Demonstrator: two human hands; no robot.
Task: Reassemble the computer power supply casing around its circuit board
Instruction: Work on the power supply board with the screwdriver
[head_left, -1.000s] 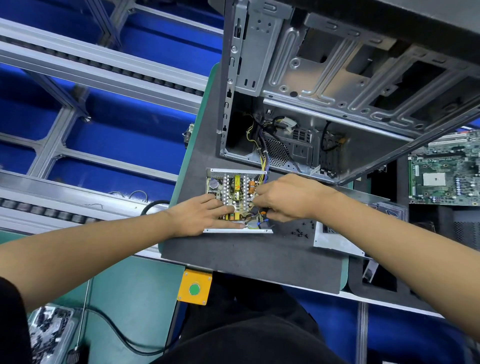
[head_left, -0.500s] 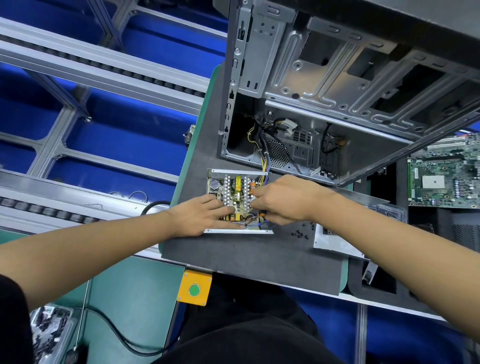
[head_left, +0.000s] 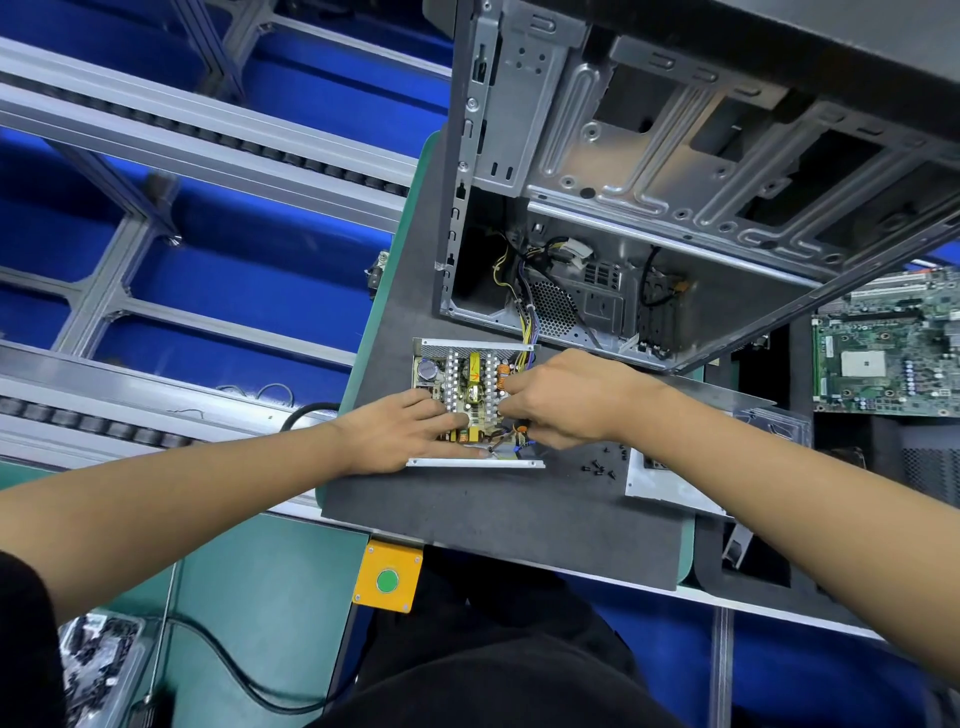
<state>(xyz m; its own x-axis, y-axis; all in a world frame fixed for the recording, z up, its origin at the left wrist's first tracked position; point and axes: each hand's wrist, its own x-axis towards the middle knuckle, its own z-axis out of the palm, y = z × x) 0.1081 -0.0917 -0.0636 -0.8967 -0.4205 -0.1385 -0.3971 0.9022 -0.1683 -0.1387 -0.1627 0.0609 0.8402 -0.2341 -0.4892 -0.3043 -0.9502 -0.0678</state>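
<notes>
Circuit board (head_left: 470, 389) under flat left hand (head_left: 402, 436), curled right hand (head_left: 566, 400)

Open computer tower (head_left: 675, 156), green motherboard (head_left: 888, 348), yellow button box (head_left: 387, 578), conveyor rails (head_left: 197, 130)

One open power supply (head_left: 470, 400), one tower chassis (head_left: 649, 208), one motherboard (head_left: 888, 348), two hands.
</notes>
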